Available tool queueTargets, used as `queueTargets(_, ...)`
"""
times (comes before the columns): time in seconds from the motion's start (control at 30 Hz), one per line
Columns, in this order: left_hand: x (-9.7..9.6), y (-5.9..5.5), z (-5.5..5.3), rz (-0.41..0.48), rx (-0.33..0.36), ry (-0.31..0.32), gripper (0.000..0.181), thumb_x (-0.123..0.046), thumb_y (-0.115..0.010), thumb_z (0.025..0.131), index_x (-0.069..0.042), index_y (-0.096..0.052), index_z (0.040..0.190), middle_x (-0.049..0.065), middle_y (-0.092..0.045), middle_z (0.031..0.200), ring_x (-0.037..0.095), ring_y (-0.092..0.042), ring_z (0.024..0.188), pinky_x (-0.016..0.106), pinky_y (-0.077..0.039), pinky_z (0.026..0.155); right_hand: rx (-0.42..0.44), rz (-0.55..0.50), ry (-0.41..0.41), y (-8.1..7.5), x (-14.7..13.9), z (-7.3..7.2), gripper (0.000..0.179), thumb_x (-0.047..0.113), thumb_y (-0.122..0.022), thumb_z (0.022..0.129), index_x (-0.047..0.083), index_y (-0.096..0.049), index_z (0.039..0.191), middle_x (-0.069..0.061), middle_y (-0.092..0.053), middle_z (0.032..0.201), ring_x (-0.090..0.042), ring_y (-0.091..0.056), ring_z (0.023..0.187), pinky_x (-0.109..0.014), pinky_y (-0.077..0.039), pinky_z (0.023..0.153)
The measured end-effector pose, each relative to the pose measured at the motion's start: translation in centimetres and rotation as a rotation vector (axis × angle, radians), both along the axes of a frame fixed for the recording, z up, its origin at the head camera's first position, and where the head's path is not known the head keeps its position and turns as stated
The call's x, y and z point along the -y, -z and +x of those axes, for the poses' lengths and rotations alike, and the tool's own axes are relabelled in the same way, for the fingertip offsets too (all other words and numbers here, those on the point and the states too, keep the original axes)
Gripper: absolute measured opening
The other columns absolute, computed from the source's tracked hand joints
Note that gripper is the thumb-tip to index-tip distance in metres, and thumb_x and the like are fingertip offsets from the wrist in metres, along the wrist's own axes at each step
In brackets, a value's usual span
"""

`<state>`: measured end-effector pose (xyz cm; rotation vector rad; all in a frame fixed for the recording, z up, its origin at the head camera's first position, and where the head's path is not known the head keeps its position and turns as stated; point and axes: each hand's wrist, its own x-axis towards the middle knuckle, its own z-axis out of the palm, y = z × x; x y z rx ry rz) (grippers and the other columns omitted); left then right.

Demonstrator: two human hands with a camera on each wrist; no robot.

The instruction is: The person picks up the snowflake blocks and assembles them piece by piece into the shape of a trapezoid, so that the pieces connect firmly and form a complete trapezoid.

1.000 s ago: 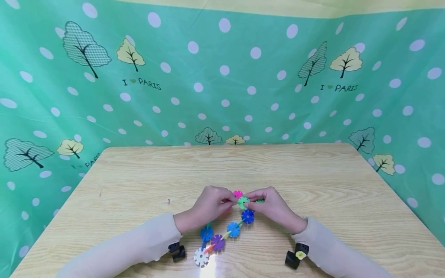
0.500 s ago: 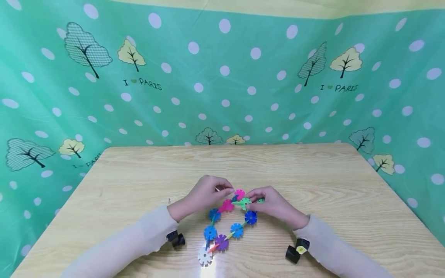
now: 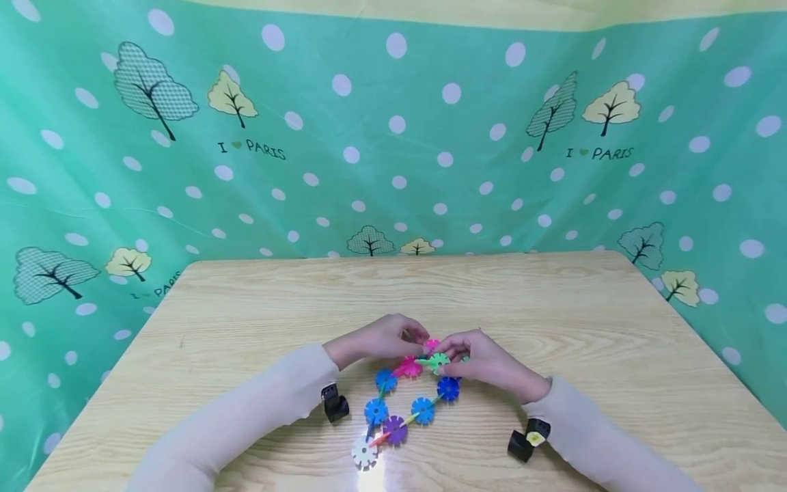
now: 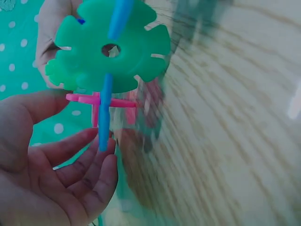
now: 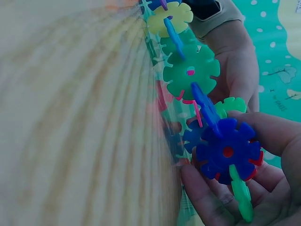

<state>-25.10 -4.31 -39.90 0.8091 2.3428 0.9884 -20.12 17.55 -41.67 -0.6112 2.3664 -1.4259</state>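
A loop of interlocking snowflake discs lies on the table between the two hands. Its near end is a white disc [image 3: 364, 455], beside a purple disc [image 3: 395, 431]; blue discs run up both sides. At the far end, my left hand [image 3: 393, 338] has thumb and index finger at a pink disc [image 3: 432, 344], pinching it in the left wrist view [image 4: 82, 99]. My right hand [image 3: 482, 359] pinches a light green disc [image 3: 439, 363]. A dark blue disc [image 5: 227, 150] stands in front of the right fingers in the right wrist view, partly hiding them.
The wooden table [image 3: 258, 294] extends beyond and to both sides of the loop. A green dotted cloth [image 3: 393, 150] hangs behind it. Each forearm carries a black wrist camera, the left one [image 3: 335, 404] standing near the loop's left side.
My left hand comes away from the green disc, lifts off to the left, then moves back right to the far pink disc. The right hand stays on the green disc, shifting slightly right with the loop.
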Motion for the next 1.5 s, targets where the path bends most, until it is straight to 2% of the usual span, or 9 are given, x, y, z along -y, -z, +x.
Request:
queueTargets(0.17,-0.3,0.2,-0.2,0.024,0.027,0.05,0.029,-0.021,-0.067,0.087,-0.006,-0.066,0.112,0.001,-0.067,0.102,0.013,-0.06,0.095,0.03,-0.049,0.086,0.023,-0.02,-0.01,-0.2,0.0,0.0,0.024,0.011,-0.073,0.081,0.001,-0.067,0.101,-0.006,-0.066,0.085,-0.017,-0.06,0.077,-0.021,-0.05,0.065)
queueTargets(0.37,-0.1,0.3,-0.5,0.034,0.033,0.065,0.025,-0.014,-0.065,0.086,-0.006,-0.066,0.11,0.002,-0.067,0.104,0.015,-0.061,0.099,0.032,-0.048,0.091,0.043,-0.022,0.002,-0.3,0.0,0.0,0.022,0.011,-0.073,0.081,0.0,-0.066,0.099,-0.009,-0.065,0.085,-0.016,-0.06,0.075,-0.021,-0.05,0.064)
queueTargets(0.53,0.5,0.6,-0.3,0.069,0.046,0.044,0.025,-0.011,-0.063,0.087,-0.003,-0.064,0.111,0.003,-0.068,0.102,0.014,-0.062,0.095,0.028,-0.049,0.088,0.057,-0.039,0.005,-0.2,0.0,-0.1,0.019,0.009,-0.072,0.081,-0.002,-0.064,0.095,-0.012,-0.064,0.082,-0.013,-0.059,0.07,-0.02,-0.049,0.06)
queueTargets(0.73,1.3,0.7,0.5,0.14,0.146,-0.007,0.03,-0.011,-0.059,0.089,-0.003,-0.057,0.118,0.005,-0.067,0.1,0.01,-0.059,0.086,0.026,-0.049,0.077,0.08,-0.055,-0.007,-0.1,0.2,-0.2,0.018,0.008,-0.07,0.082,-0.003,-0.06,0.093,-0.004,-0.061,0.074,-0.011,-0.055,0.064,-0.02,-0.046,0.057)
queueTargets(0.9,2.2,1.1,0.9,0.181,0.197,-0.026,0.033,-0.013,-0.053,0.093,-0.006,-0.055,0.124,0.006,-0.064,0.104,0.012,-0.057,0.09,0.027,-0.048,0.079,0.111,-0.061,-0.036,0.1,0.1,-0.3,0.02,0.007,-0.067,0.085,-0.003,-0.059,0.101,-0.006,-0.064,0.076,-0.009,-0.052,0.061,-0.019,-0.043,0.056)
queueTargets(1.0,2.6,1.3,1.0,0.206,0.219,-0.03,0.035,-0.014,-0.051,0.094,-0.006,-0.054,0.128,0.007,-0.062,0.1,0.014,-0.054,0.084,0.027,-0.046,0.075,0.132,-0.067,-0.05,0.2,-0.1,-0.4,0.025,0.006,-0.064,0.086,-0.003,-0.06,0.11,-0.008,-0.066,0.081,-0.01,-0.054,0.062,-0.021,-0.046,0.057)
queueTargets(1.23,2.8,1.7,1.4,0.279,0.282,-0.017,0.038,-0.014,-0.058,0.091,-0.003,-0.053,0.128,0.005,-0.062,0.093,0.012,-0.055,0.083,0.025,-0.046,0.076,0.205,-0.058,-0.058,0.3,-0.3,-0.5,0.029,0.01,-0.064,0.087,-0.003,-0.063,0.112,-0.003,-0.067,0.08,-0.008,-0.052,0.061,-0.019,-0.045,0.055)
queueTargets(1.33,2.9,1.9,1.5,0.3,0.29,-0.008,0.039,-0.015,-0.061,0.091,-0.003,-0.053,0.127,0.007,-0.063,0.094,0.013,-0.057,0.084,0.026,-0.047,0.077,0.2,-0.029,-0.057,0.4,-0.2,-0.5,0.027,0.016,-0.066,0.088,-0.001,-0.067,0.108,-0.003,-0.068,0.079,-0.008,-0.051,0.06,-0.019,-0.043,0.054)
queueTargets(1.5,3.1,2.3,1.4,0.313,0.3,-0.019,0.04,-0.017,-0.061,0.091,-0.007,-0.054,0.129,0.006,-0.063,0.099,0.014,-0.058,0.089,0.028,-0.047,0.08,0.175,0.002,-0.058,0.4,-0.2,-0.5,0.026,0.023,-0.064,0.09,0.001,-0.07,0.103,-0.009,-0.071,0.087,-0.011,-0.055,0.064,-0.023,-0.047,0.058)
